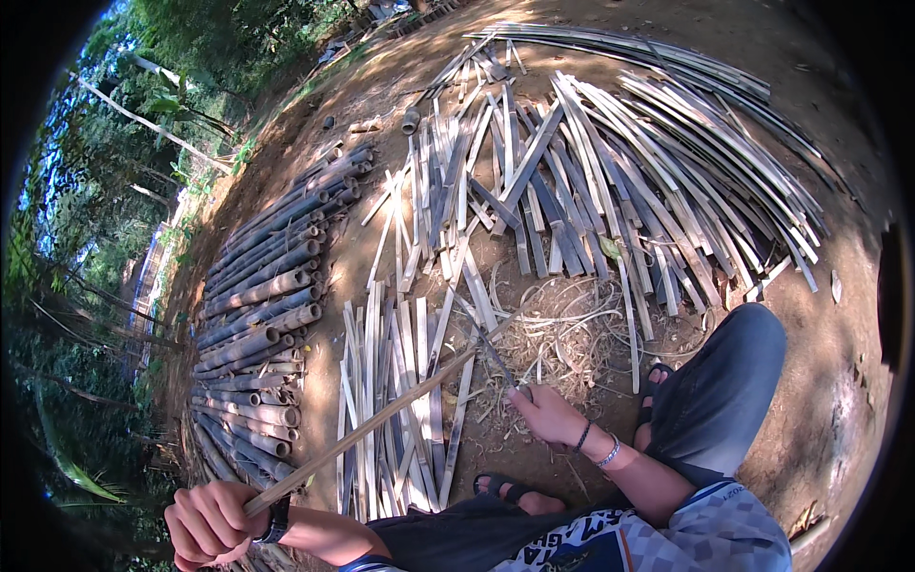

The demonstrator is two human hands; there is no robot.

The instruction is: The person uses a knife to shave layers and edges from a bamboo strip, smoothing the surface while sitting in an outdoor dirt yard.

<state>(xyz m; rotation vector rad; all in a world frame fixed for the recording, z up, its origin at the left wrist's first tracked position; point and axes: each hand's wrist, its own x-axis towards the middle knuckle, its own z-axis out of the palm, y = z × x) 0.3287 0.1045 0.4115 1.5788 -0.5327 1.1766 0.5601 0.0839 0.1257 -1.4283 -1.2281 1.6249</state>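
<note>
Clasping the near end of a strip [381,417], the left hand [217,522] curls its fingers tightly round it; the right hand [551,416] wraps its fingers round the handle of a knife [498,359]. Its blade crosses the strip's far part, though whether it bites cannot be told. Shaving or trimming looks to be in hand; the next stroke calls for a steady left hold and a controlled blade. Beyond lie shavings [572,329], piled slats [583,162] and, leftward, stacked poles [253,292].
</note>
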